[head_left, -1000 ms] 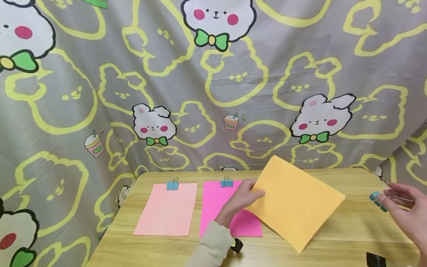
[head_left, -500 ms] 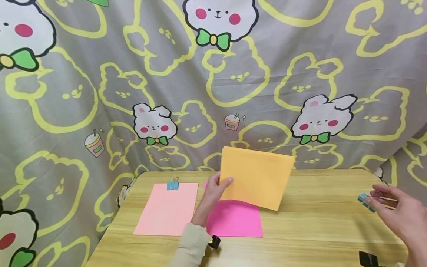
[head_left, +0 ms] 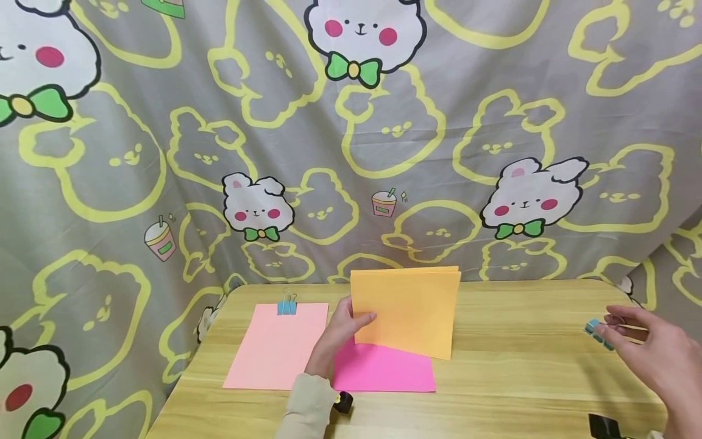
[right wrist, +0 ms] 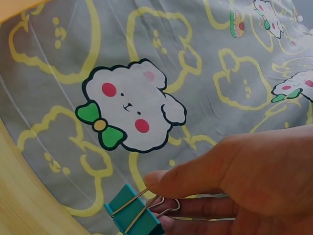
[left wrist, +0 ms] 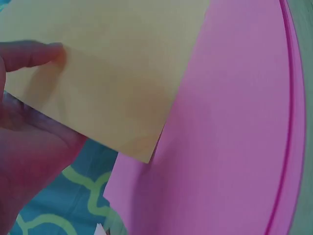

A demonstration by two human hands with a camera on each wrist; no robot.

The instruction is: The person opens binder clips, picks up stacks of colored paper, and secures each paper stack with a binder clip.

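Note:
My left hand (head_left: 341,332) pinches the left edge of a stack of orange paper (head_left: 406,311) and holds it upright above a bright pink sheet (head_left: 384,369) on the wooden table (head_left: 521,378). In the left wrist view the thumb (left wrist: 34,54) presses on the orange paper (left wrist: 112,73) over the pink sheet (left wrist: 234,127). My right hand (head_left: 649,353) hovers at the table's right side and pinches the wire handles of a teal binder clip (head_left: 598,333), seen close in the right wrist view as the clip (right wrist: 134,215) under the hand (right wrist: 234,181).
A pale pink stack (head_left: 274,347) with a teal binder clip (head_left: 286,305) at its top edge lies left of the bright pink sheet. A bunny-print cloth (head_left: 351,140) hangs behind the table. Small black objects sit by the left cuff (head_left: 344,401) and at the bottom right (head_left: 603,425).
My left hand has swung the orange paper from a tilted spread at the right to upright over the pink sheet, moving left. My right hand with the clip has drifted slightly left.

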